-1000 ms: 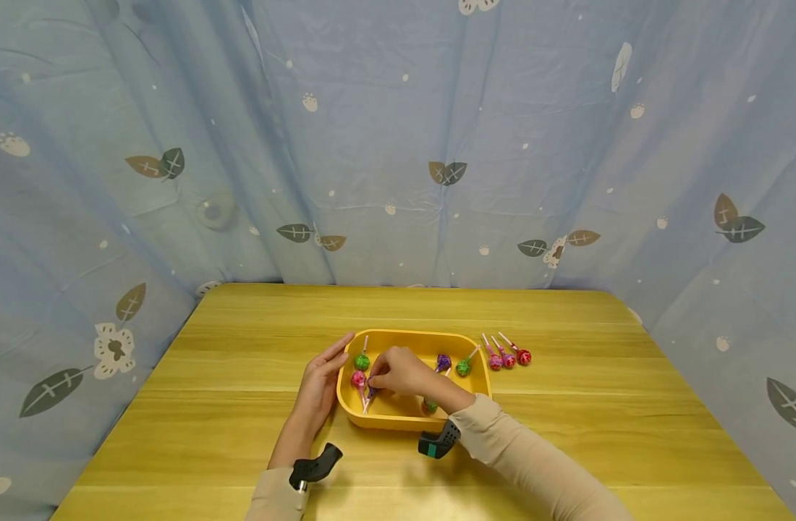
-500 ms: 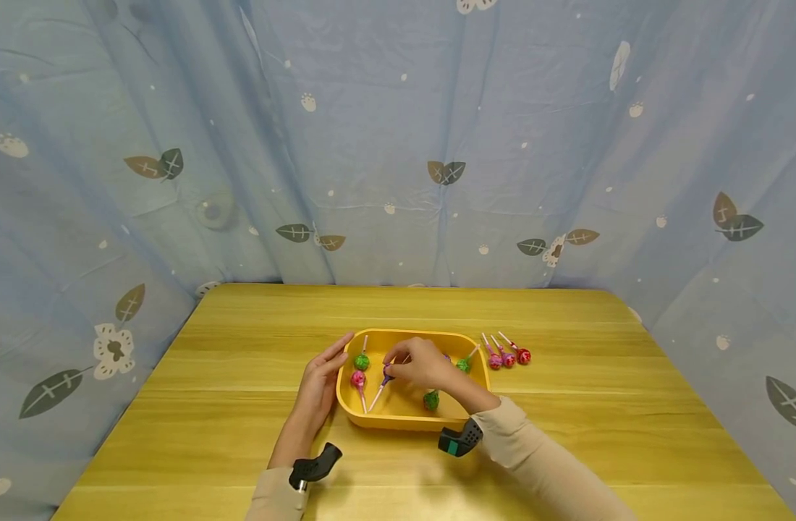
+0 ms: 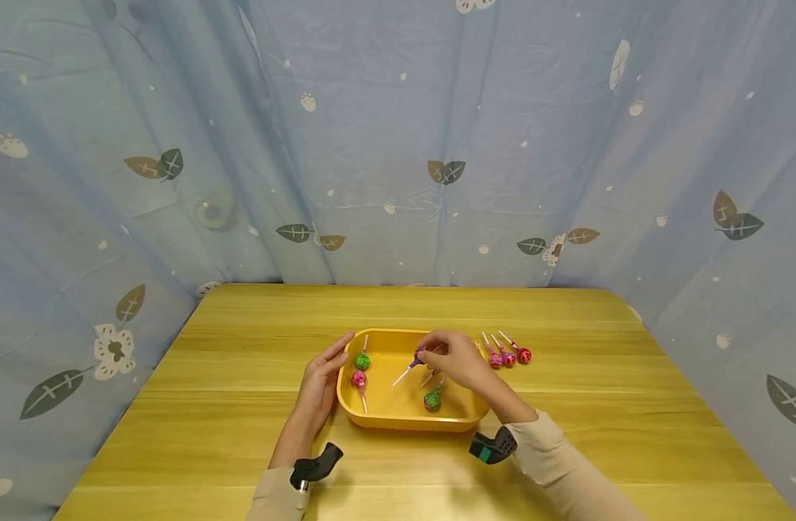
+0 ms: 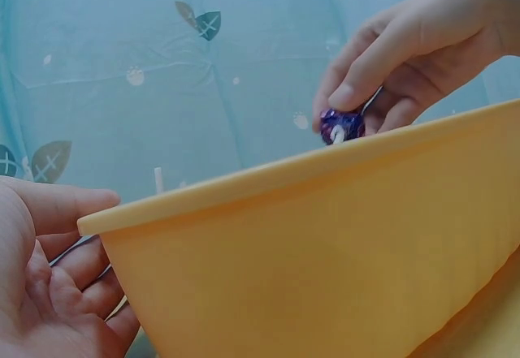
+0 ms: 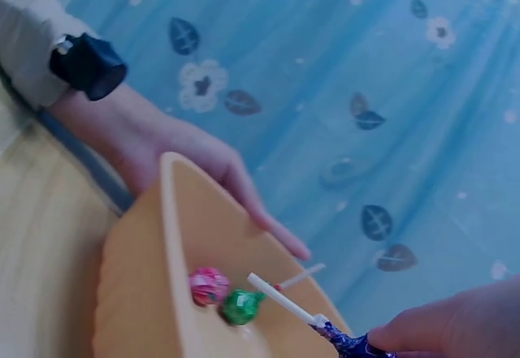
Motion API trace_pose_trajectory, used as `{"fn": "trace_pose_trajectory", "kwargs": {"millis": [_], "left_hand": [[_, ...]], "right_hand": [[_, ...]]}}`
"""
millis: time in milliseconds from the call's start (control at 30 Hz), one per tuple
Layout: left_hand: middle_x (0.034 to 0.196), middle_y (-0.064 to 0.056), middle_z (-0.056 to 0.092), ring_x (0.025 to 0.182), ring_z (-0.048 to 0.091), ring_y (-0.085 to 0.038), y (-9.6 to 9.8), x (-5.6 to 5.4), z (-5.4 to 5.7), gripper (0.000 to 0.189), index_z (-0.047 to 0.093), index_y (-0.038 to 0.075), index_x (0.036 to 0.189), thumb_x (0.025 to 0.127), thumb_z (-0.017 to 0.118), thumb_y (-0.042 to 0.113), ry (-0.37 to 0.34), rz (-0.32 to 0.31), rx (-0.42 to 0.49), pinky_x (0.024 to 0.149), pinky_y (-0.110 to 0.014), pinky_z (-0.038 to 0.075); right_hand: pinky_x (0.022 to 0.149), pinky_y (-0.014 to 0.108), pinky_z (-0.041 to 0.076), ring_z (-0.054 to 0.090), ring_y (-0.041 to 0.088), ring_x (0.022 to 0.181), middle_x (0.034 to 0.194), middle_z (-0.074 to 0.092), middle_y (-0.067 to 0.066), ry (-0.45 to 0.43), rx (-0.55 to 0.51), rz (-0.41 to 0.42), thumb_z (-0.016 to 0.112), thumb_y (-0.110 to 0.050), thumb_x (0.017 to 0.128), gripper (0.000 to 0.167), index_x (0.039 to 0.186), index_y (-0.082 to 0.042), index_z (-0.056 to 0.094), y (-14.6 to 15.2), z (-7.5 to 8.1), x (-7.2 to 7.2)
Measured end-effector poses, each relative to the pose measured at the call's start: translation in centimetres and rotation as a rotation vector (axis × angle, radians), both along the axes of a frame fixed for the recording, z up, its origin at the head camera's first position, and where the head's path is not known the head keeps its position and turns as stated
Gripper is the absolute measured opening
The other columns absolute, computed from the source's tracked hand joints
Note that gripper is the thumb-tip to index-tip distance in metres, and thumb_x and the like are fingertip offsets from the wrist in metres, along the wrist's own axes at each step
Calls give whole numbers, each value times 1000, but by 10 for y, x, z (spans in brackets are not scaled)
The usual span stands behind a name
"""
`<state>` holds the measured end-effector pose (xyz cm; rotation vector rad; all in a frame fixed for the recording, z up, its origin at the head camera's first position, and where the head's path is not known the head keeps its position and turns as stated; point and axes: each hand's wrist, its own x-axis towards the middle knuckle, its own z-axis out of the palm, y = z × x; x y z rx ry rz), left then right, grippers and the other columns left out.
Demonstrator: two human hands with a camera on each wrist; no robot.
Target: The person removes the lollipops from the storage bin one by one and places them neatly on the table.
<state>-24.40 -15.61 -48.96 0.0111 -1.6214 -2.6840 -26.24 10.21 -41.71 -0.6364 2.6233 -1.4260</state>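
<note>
My right hand [image 3: 462,362] pinches a purple-wrapped lollipop [image 3: 418,356] by its head, over the yellow bin [image 3: 404,422]; its white stick slants down to the left. In the left wrist view that lollipop [image 4: 341,124] shows just above the rim. Against the bin's left side rests my left hand [image 3: 318,380], fingers extended along the wall. Inside at the left end lie a green lollipop [image 3: 362,362] and a pink lollipop [image 3: 359,378]. Another green lollipop [image 3: 433,400] lies nearer the front, below my right hand, which covers part of the bin's right end.
Just right of the bin, two pink-purple lollipops [image 3: 496,360] and a red lollipop [image 3: 524,355] lie side by side on the wooden table [image 3: 606,405]. A patterned blue curtain [image 3: 385,145] hangs behind the table and along both sides.
My right hand has lifted the purple lollipop from the bin's left part and carried it to the right. My left hand stays at the bin's side.
</note>
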Motion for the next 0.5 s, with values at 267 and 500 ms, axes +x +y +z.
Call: {"fn": "trace_pose_trajectory", "kwargs": {"millis": [267,500], "left_hand": [[149,-10,41,138,33,-18,0,0,0,43,46,-3,141,99,47,2,13,8,-16,113,-31,23],[148,-9,42,138,32,-15,1,1,1,42,47,-2,141,99,46,1,4,8,-7,114,-31,22]], "right_hand": [[64,41,57,68,28,79,90,69,6,-42,-106,-97,68,-15,91,17,104,-3,70,23,1,-1],[82,46,54,67,31,87,100,68,10,-97,-181,-223,67,-20,92,29,114,-1,66,49,5,1]]}}
